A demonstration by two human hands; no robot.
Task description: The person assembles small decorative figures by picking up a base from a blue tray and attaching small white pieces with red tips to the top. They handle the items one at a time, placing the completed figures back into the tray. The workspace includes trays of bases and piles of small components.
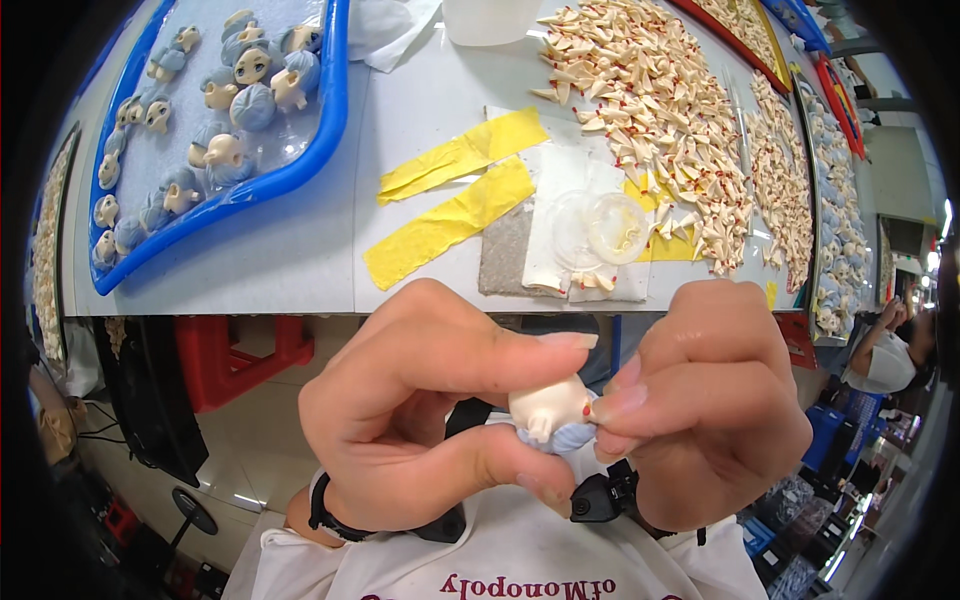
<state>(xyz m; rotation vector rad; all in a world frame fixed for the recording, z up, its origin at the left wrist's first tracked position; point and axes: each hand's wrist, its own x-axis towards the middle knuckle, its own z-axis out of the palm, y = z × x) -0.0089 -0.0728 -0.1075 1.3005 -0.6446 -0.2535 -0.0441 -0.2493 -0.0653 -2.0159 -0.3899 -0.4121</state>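
My left hand (405, 385) pinches a small doll head (545, 408) between thumb and fingers. The head is cream with light blue hair along its lower side and a short cream stub sticking out. My right hand (715, 400) is closed at the head's right side, thumb and fingertips pressed together on a tiny pointed piece (588, 410) with a red end. Most of that piece is hidden by the fingertips, and its red end touches the head or lies right against it. Both hands are in front of the table's near edge, above my lap.
A blue-rimmed tray (335, 90) with several blue-haired doll heads (252, 66) stands at the left. A large pile of cream pointed pieces with red ends (650, 90) covers the right. Between them lie yellow tape strips (450, 215), a round clear lid (618, 228) and a grey pad (508, 255).
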